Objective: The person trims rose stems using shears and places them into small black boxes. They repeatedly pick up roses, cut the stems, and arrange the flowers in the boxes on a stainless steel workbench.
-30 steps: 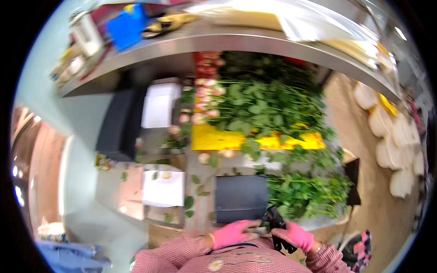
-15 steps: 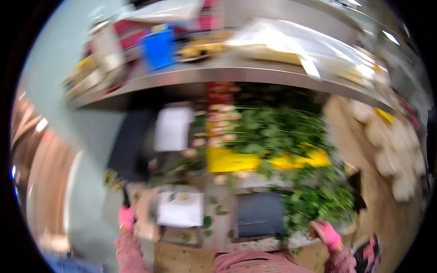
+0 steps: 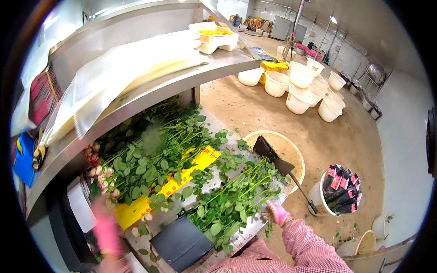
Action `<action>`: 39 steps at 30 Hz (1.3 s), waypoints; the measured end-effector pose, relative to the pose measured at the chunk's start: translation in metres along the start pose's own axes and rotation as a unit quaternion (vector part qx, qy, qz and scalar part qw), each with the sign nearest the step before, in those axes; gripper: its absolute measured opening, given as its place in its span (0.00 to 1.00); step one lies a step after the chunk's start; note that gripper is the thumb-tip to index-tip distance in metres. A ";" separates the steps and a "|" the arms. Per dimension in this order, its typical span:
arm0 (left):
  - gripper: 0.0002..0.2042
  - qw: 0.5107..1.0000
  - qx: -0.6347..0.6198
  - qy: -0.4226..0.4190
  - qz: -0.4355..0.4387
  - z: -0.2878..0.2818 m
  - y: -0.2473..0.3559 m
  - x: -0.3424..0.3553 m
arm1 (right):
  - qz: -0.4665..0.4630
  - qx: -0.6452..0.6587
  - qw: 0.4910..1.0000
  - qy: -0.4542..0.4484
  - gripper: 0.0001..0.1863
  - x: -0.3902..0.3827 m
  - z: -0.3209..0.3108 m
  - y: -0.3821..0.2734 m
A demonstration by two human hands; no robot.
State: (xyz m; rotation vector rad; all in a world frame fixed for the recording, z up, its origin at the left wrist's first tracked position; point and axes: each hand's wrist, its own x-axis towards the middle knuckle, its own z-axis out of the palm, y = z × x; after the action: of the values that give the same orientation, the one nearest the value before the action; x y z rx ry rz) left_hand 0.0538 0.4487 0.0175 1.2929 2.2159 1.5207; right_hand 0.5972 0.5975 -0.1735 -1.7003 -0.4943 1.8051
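Counting two hands, each in a pink glove. Right hand [image 3: 276,214]: fingers extended and apart, nothing in the grip, just beside the cut ends of the front stem pile [image 3: 236,195]; can't tell if it touches them. Left hand [image 3: 107,227]: motion-blurred near the rose heads, can't tell whether it's closed or holding anything.

Two stem piles on the worktop [image 3: 216,121]: the smaller front one and a larger rear pile [image 3: 150,159], both thin green stems with broad leaves, lying flat. Rose heads [image 3: 105,175] of the rear pile point left, rounded, pale with pink edges, too many overlapping to count. Yellow sheet material [image 3: 132,212] shows in at least two patches, smooth and printed, partly under leaves.

One dark grey block [image 3: 182,243], matte, flat-faced, left of the front pile. One black box [image 3: 68,232] at far left, beside white sheets [image 3: 82,207]. One dark flat panel [image 3: 265,147] on a thin rod at the right end, over one round cream tub [image 3: 295,152].

One metal shelf [image 3: 227,65] above, carrying clear plastic film [image 3: 102,75]. One white bucket [image 3: 321,207] on the floor holds several black sleeves [image 3: 337,195].
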 end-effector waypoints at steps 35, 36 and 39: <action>0.15 0.798 0.166 -0.516 0.263 0.405 0.242 -0.133 | 0.166 -0.611 0.770 -0.077 0.37 -0.039 -0.283 -0.165; 0.12 0.777 0.155 -0.540 0.285 0.398 0.239 -0.156 | 0.149 -0.588 0.788 -0.109 0.35 -0.083 -0.266 -0.217; 0.11 0.795 0.152 -0.532 0.248 0.444 0.211 -0.171 | 0.086 -0.616 0.771 -0.135 0.31 -0.186 -0.265 -0.339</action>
State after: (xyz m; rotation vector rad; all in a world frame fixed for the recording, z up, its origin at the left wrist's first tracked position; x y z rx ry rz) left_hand 0.5247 0.6525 -0.0731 2.1876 1.3965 0.2202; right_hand 0.9159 0.6950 0.1559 -2.2695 -2.0594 1.9630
